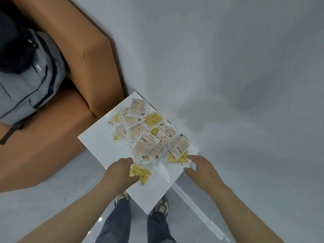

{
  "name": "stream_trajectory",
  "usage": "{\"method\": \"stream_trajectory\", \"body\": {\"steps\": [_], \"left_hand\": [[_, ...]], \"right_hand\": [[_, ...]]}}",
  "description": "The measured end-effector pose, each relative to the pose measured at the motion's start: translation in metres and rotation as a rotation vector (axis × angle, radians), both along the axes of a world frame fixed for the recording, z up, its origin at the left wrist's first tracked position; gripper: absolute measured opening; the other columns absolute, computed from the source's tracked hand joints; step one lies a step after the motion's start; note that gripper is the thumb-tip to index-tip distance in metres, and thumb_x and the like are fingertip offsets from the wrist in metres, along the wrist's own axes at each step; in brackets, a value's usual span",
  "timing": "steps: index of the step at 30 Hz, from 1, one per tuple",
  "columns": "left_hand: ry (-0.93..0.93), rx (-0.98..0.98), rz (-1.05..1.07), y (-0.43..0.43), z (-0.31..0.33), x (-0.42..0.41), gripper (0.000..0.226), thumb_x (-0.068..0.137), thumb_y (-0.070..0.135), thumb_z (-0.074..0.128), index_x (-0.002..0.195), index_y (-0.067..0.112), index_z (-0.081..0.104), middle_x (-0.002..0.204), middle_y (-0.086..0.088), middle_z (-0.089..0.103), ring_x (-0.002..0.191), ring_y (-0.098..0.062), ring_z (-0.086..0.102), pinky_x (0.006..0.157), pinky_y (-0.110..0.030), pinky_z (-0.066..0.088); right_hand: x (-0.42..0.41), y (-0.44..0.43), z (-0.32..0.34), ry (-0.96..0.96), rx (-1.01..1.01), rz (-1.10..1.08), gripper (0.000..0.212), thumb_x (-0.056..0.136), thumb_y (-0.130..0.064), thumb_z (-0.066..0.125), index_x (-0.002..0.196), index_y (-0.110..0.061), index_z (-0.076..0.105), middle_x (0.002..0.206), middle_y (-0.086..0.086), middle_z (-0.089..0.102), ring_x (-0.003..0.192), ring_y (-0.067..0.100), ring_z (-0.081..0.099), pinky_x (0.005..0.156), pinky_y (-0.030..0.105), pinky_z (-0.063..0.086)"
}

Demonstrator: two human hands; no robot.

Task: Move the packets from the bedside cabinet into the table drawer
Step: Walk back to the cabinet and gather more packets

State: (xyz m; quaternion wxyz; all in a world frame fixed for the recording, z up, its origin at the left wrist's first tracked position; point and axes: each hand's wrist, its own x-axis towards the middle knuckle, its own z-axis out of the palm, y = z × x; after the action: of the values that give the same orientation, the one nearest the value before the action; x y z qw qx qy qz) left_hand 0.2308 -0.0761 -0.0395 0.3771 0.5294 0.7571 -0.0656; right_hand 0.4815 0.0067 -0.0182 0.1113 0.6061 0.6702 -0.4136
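Several clear packets, some beige and some yellow, lie in a loose pile (145,135) on the white top of the bedside cabinet (98,146). My left hand (119,172) grips a yellow packet (140,172) at the near edge of the pile. My right hand (201,169) reaches toward another yellow packet (177,159) at the pile's right side, finger and thumb spread apart, with a clear packet edge between them. The table drawer is out of view.
An orange armchair (91,71) stands left of the cabinet with a grey backpack (29,76) on its seat. A white wall (228,67) rises behind and right of the cabinet. My legs and shoes stand on the glossy floor (52,207) below.
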Motion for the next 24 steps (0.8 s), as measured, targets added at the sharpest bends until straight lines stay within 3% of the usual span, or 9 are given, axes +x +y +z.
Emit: {"method": "stream_trajectory", "body": {"steps": [7, 11, 17, 24], "left_hand": [[0.061, -0.044, 0.019, 0.0, -0.076, -0.002, 0.062, 0.077, 0.055, 0.066, 0.123, 0.018, 0.047, 0.118, -0.001, 0.052, 0.104, -0.018, 0.053, 0.083, -0.027, 0.047], [0.086, -0.021, 0.026, -0.003, -0.111, -0.001, 0.063, 0.068, 0.061, 0.069, 0.109, 0.019, 0.049, 0.104, 0.001, 0.047, 0.094, -0.016, 0.051, 0.075, -0.026, 0.046], [0.129, 0.058, 0.056, -0.003, -0.142, 0.004, 0.068, 0.063, 0.065, 0.071, 0.106, 0.018, 0.048, 0.105, 0.001, 0.04, 0.09, -0.016, 0.043, 0.076, -0.026, 0.046], [0.199, 0.157, 0.107, -0.007, -0.157, 0.013, 0.085, 0.043, 0.065, 0.082, 0.105, 0.015, 0.049, 0.103, -0.002, 0.041, 0.089, -0.019, 0.042, 0.07, -0.03, 0.047]], "right_hand": [[-0.015, 0.013, -0.075, -0.055, 0.053, 0.073, 0.057, 0.095, -0.031, 0.054, 0.146, -0.019, 0.032, 0.148, 0.005, 0.035, 0.132, 0.02, 0.038, 0.105, 0.027, 0.032], [-0.023, 0.021, -0.107, -0.085, 0.065, 0.101, 0.063, 0.095, -0.032, 0.052, 0.15, -0.022, 0.023, 0.158, 0.006, 0.016, 0.145, 0.021, 0.018, 0.113, 0.03, 0.024], [-0.028, 0.029, -0.14, -0.122, 0.086, 0.121, 0.074, 0.095, -0.035, 0.053, 0.153, -0.028, 0.007, 0.16, 0.001, -0.01, 0.148, 0.023, -0.004, 0.115, 0.04, 0.022], [-0.024, 0.009, -0.155, -0.132, 0.045, 0.192, 0.082, 0.094, -0.033, 0.055, 0.152, -0.027, -0.002, 0.158, -0.004, -0.019, 0.147, 0.027, -0.009, 0.117, 0.039, 0.016]]}}
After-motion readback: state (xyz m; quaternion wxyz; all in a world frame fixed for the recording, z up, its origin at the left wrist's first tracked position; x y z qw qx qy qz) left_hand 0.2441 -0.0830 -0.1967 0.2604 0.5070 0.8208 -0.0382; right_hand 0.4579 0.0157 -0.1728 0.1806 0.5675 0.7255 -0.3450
